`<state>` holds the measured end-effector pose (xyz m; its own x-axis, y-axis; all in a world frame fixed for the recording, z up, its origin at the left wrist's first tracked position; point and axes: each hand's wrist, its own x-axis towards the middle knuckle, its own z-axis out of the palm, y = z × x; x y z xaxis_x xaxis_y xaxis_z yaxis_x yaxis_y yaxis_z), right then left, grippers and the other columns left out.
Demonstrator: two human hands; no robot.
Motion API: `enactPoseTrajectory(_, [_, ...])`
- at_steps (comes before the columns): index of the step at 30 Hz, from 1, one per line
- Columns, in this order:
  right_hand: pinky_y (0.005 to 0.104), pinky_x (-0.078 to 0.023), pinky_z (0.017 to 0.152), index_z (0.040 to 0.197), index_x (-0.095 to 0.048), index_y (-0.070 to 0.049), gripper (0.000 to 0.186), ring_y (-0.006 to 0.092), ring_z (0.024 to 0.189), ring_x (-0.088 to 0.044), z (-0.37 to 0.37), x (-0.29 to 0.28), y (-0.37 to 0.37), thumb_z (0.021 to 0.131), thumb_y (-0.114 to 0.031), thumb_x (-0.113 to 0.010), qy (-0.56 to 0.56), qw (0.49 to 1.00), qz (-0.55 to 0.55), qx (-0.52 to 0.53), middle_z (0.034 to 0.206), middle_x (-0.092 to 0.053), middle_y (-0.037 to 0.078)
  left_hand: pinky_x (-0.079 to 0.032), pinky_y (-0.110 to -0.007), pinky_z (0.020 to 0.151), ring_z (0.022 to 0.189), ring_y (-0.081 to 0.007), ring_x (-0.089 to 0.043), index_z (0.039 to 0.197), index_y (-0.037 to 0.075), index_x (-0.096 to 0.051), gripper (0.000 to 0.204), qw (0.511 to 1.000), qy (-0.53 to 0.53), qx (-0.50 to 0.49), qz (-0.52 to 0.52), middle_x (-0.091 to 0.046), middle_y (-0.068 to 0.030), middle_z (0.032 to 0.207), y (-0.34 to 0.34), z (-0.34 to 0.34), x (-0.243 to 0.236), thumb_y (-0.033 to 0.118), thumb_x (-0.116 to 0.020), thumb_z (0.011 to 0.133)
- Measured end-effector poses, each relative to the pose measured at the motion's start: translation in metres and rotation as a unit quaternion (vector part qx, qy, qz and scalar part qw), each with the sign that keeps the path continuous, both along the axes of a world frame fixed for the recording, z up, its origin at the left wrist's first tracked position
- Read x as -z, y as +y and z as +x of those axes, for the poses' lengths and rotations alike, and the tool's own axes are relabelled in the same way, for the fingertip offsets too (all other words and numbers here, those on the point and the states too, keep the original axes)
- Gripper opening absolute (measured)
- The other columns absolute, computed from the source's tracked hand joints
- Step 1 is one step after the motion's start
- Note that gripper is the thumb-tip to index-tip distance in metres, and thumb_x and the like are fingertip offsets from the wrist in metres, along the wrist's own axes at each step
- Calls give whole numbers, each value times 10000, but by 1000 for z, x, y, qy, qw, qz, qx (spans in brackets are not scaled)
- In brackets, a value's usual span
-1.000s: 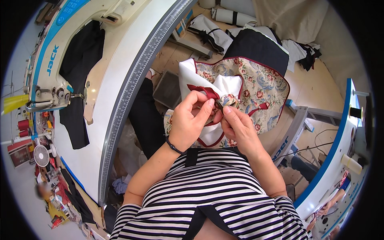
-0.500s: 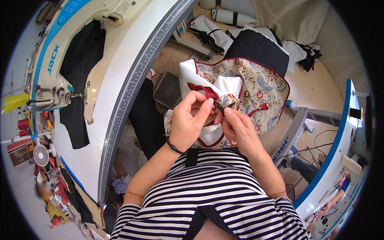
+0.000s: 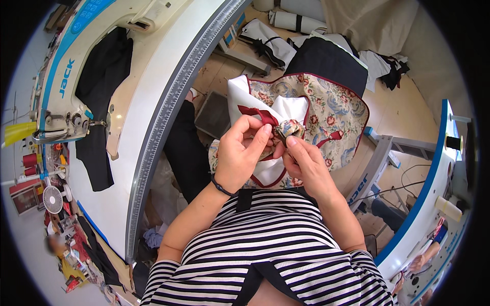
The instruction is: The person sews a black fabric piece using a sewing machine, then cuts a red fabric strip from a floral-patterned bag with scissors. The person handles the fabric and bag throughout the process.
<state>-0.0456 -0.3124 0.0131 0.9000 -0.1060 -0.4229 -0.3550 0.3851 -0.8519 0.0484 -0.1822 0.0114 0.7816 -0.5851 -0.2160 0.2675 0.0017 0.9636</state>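
Observation:
Over my lap lies a floral fabric piece (image 3: 339, 120) with dark red binding along its edge and a white lining (image 3: 237, 97). My left hand (image 3: 245, 150) is closed, its thumb and fingers pinching a gathered part of this fabric beside a dark red fabric strip (image 3: 258, 113). Close against it, my right hand (image 3: 306, 160) pinches the bunched floral end just to the right. Fingers hide the exact spot between the two hands, and I cannot make out whether a small tool is there. A second red tie (image 3: 331, 138) hangs on the floral side.
To the left, a white sewing table (image 3: 153, 66) edged with a ruler strip (image 3: 196, 56) carries a sewing machine (image 3: 64, 86) and black cloth (image 3: 104, 71). Another blue-edged table (image 3: 423, 199) stands at the right, above a grey metal stand (image 3: 375, 163). Fabric rolls (image 3: 298, 21) and dark cloth (image 3: 326, 64) lie beyond.
Both hands keep their pinch on the fabric in nearly the same place. The whole view has shifted very slightly; nothing else visibly differs.

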Motion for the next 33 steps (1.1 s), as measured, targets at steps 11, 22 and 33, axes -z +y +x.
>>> enactPoseTrajectory(11, [206,-177,432,860,-560,-10,392,27,457,-228,2,1,3,988,-332,-375,-6,1000,3,20,533,-326,-69,-500,-231,709,751,-90,-584,905,1,-521,95,999,-40,15,19,-604,-48,844,1,-2,4,91,-547,919])
enactPoseTrajectory(22, [185,-216,469,810,-569,-40,311,13,518,-279,0,6,4,977,-269,-441,-8,999,43,25,566,-353,-85,-515,-222,677,729,-79,-592,907,-3,-520,104,1000,21,3,-19,-610,-43,816,-1,-2,5,98,-546,915])
enactPoseTrajectory(33, [256,-373,552,853,-528,-7,239,147,630,-448,23,-1,-14,723,-60,-721,-170,873,-455,38,781,-490,53,-461,-208,601,682,-74,-559,866,-7,-498,82,961,-264,11,87,-541,-31,824,-1,2,5,50,-551,892])
